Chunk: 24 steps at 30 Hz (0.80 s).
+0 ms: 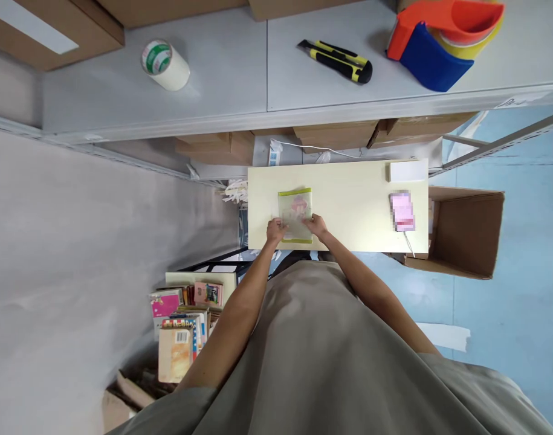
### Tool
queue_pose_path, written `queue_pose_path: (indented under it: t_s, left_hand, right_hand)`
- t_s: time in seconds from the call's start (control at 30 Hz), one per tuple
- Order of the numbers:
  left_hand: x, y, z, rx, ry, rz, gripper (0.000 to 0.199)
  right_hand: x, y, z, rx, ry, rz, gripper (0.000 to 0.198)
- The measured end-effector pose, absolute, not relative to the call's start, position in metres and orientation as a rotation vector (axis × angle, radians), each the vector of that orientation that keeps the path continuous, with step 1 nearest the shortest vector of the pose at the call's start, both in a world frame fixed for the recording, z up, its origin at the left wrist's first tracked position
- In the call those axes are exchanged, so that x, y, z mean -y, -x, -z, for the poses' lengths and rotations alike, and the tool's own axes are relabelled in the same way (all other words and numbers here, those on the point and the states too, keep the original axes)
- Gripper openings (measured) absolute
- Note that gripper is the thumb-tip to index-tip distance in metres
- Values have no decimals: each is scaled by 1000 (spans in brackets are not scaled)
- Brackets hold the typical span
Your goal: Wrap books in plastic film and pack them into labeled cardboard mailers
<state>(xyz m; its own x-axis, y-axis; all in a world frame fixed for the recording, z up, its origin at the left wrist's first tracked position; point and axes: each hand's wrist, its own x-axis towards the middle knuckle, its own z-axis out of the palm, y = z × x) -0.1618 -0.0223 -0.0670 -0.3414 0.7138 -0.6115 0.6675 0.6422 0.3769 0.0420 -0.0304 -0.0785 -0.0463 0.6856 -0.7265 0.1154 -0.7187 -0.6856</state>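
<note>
A thin, flat book [295, 212] with a pale, cloudy cover and yellow-green bands along its far and near edges lies on the cream table. A faint reddish picture shows at its middle; it may be in a clear sleeve, but I cannot be sure. My left hand [276, 231] grips its left edge near the lower corner, fingers curled. On the opposite side, my right hand [316, 226] holds the right edge, with the thumb reaching over the cover. The undersides of both hands are hidden.
The cream table [349, 208] carries a white box [407, 171] and a blurred pink phone [402, 211] with a cable. An open carton [466, 232] stands right. Stacked books [179, 344] are lower left. The shelf above holds tape [165, 64], a cutter [337, 60] and a tape dispenser [439, 48].
</note>
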Motion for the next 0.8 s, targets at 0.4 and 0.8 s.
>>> queue_pose_path:
  t_s: [0.4,0.8]
  left_hand:
    - [4,170,36,-1688,-789,-491,75]
    - [-42,185,-79,-1112,-1060,-921,71]
  right_hand:
    - [11,-76,-29,1343,1848,-1459,21]
    - [28,-120,-144,1195,1426,-1324,63]
